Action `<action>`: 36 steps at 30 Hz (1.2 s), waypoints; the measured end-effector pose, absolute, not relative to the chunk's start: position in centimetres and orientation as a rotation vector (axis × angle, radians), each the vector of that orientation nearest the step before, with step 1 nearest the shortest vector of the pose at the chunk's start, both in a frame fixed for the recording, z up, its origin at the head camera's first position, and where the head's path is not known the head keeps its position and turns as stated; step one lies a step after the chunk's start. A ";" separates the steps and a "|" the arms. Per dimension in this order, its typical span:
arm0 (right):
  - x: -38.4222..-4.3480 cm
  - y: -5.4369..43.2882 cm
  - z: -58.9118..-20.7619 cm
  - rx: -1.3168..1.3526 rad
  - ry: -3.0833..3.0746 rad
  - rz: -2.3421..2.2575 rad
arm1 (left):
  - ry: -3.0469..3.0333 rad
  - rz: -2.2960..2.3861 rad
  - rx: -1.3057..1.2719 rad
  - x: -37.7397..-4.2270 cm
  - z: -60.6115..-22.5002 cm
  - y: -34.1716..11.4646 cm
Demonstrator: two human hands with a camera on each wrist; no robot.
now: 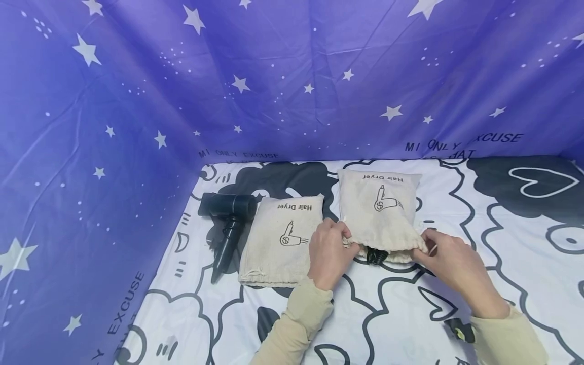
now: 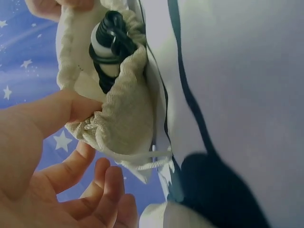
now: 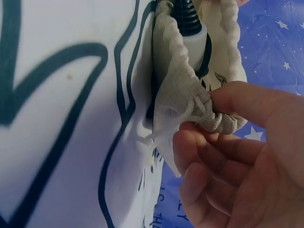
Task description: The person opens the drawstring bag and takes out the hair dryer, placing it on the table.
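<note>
A cream drawstring bag [image 1: 360, 203] printed "Hair Dryer" lies on the cloth, its mouth towards me. My left hand [image 1: 329, 252] pinches the left corner of the mouth between thumb and finger. At the opposite corner my right hand [image 1: 449, 258] pinches the hem, with the drawstring [image 3: 171, 124] hanging beside it. Between the hands the mouth gapes. Inside it shows a coiled black cord [image 2: 113, 38], and in the right wrist view a white handle end [image 3: 195, 50] with a black ribbed sleeve [image 3: 187, 19]. The rest of that item is hidden in the bag.
Left of my hands lies a second "Hair Dryer" bag [image 1: 269, 253], looking full. Beside it rests a black hair dryer [image 1: 228, 205], handle towards me. A small dark item [image 1: 460, 329] lies by my right sleeve. A purple star-patterned curtain [image 1: 292, 101] stands behind the printed cloth.
</note>
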State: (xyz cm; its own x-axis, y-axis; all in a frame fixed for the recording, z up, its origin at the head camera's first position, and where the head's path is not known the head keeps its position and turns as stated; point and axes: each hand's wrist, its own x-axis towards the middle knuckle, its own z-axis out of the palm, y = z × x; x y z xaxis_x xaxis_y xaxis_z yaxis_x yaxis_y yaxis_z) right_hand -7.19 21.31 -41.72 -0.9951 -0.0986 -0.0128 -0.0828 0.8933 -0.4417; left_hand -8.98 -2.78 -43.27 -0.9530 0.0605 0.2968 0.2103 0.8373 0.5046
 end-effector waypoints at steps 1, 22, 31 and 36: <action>-7.2 21.4 -41.6 -0.144 3.017 -0.705 | -2.750 -0.802 -0.198 -9.0 -43.3 -2.9; -7.0 23.8 -41.9 -0.132 2.965 -0.706 | -2.818 -0.760 -0.281 -9.1 -43.1 -5.0; -7.0 24.4 -42.1 -0.072 2.948 -0.735 | -2.859 -0.731 -0.326 -9.1 -43.0 -5.0; -6.9 24.6 -42.4 -0.072 2.945 -0.728 | -2.897 -0.744 -0.345 -9.1 -43.0 -5.0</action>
State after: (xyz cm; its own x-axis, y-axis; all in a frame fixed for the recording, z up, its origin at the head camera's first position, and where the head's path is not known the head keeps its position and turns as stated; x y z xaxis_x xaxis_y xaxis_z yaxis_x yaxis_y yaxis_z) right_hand -6.91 24.60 -42.40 -0.9931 -0.0715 -0.0929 -0.0200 0.8841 -0.4669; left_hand -9.14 -4.97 -43.04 -0.9653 0.1870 0.1821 0.2516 0.8521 0.4588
